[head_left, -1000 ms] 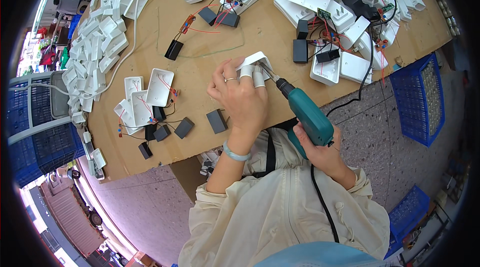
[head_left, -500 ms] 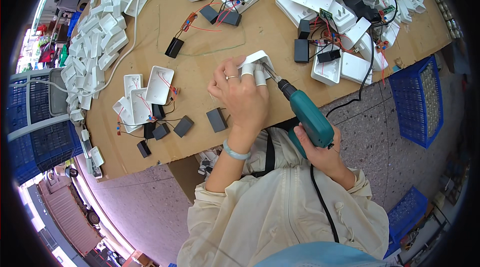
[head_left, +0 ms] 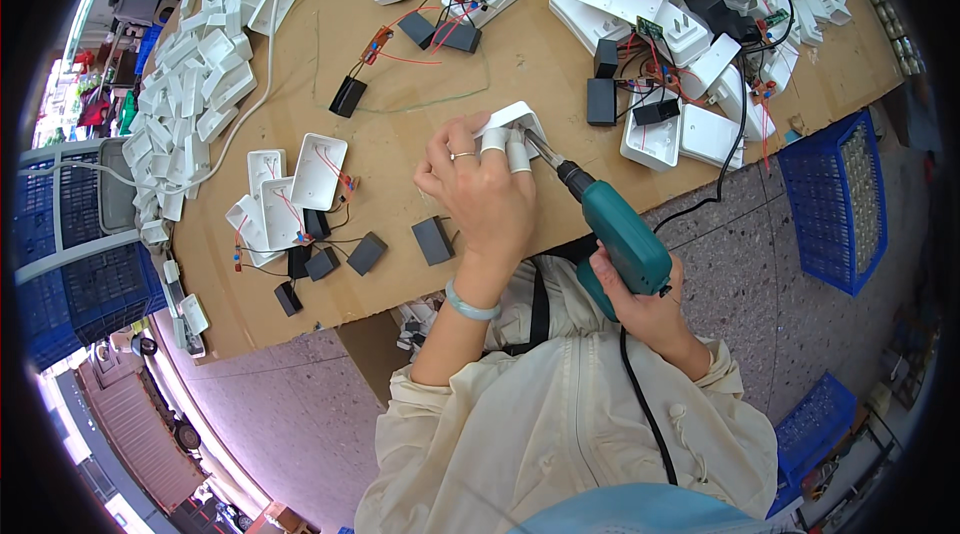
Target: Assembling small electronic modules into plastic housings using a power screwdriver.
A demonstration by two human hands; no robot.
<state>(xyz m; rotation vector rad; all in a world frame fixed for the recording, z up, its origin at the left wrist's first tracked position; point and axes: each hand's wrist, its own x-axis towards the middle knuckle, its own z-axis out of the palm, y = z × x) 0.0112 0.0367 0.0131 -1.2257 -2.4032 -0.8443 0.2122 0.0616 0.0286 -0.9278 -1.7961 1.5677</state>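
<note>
My left hand [head_left: 480,184] is closed around a white plastic housing [head_left: 517,115] resting on the cardboard-covered table. White wraps cover two of its fingertips, which reach inside the shell. In my right hand [head_left: 645,302] is a green corded electric screwdriver [head_left: 625,234], gripped by its handle. Its metal bit slants up and left into the housing; the exact spot it touches is hidden by the shell and my fingers. Just left of my left wrist lies a black rectangular block [head_left: 433,241].
White shells with wired black blocks [head_left: 305,196] lie at the left. Heaps of white casings [head_left: 205,84] fill the far left, and more casings with circuit boards [head_left: 655,124] the right. A black cable [head_left: 738,134] crosses the right edge. Blue crates [head_left: 835,204] stand on the floor.
Almost nothing differs. Both hands, the housing and the electric screwdriver keep the same position, with the bit still inside the shell.
</note>
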